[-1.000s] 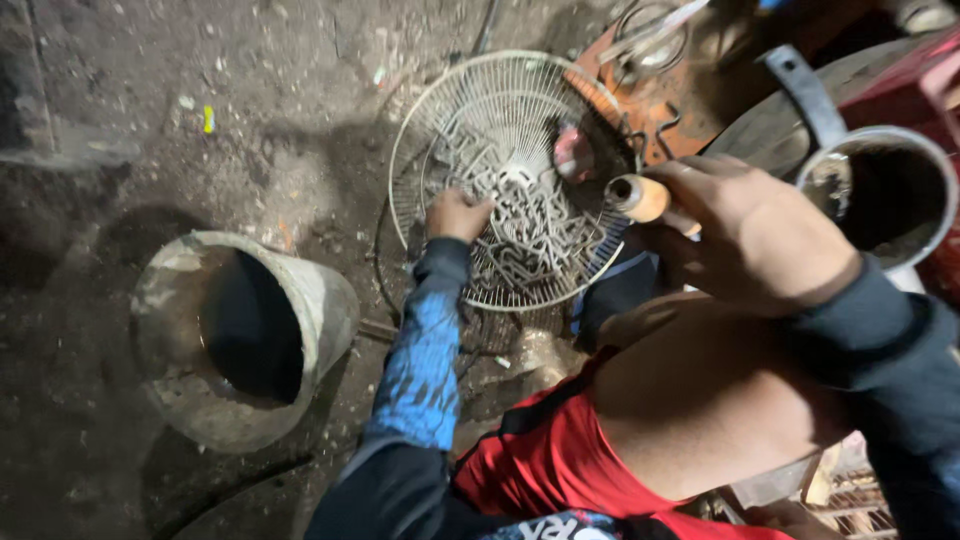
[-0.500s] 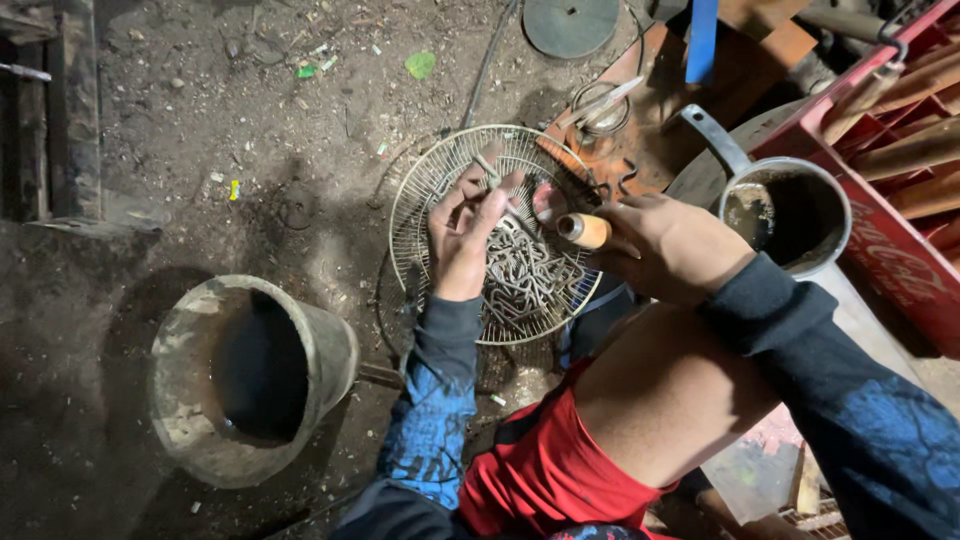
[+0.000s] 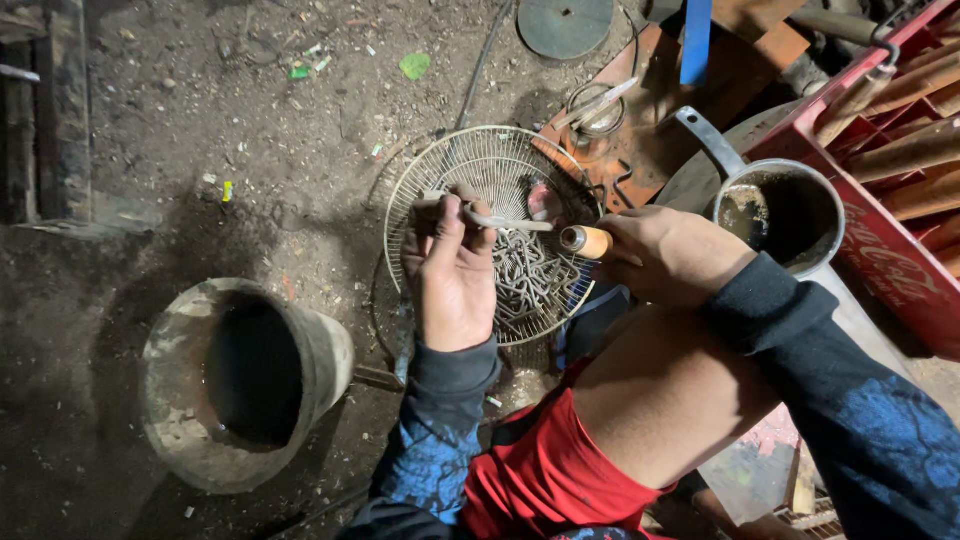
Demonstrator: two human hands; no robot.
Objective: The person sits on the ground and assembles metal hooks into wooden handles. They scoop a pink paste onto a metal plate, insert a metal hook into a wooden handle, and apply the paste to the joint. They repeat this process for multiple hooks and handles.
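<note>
My left hand [image 3: 455, 275] holds a bent metal piece [image 3: 490, 218] between thumb and fingers, over a round wire fan guard [image 3: 470, 165] lying on the dirt floor. A heap of similar bent metal pieces [image 3: 530, 275] rests in the guard. Just to the right, my right hand [image 3: 665, 255] grips a tool with a wooden handle [image 3: 585, 241], whose end points toward the held piece. My bare knee and red shorts [image 3: 560, 470] fill the lower middle.
A dirty concrete-crusted bucket [image 3: 240, 385] stands at lower left. A metal pot with dark contents [image 3: 780, 215] sits to the right, beside a red crate [image 3: 880, 240] of rusty rods. Rusty plates and a round disc [image 3: 565, 25] lie behind the guard.
The view has shifted so the guard sits more central. My left hand has lifted a bent metal piece from the heap, and my right hand with the tool has drawn close to it.
</note>
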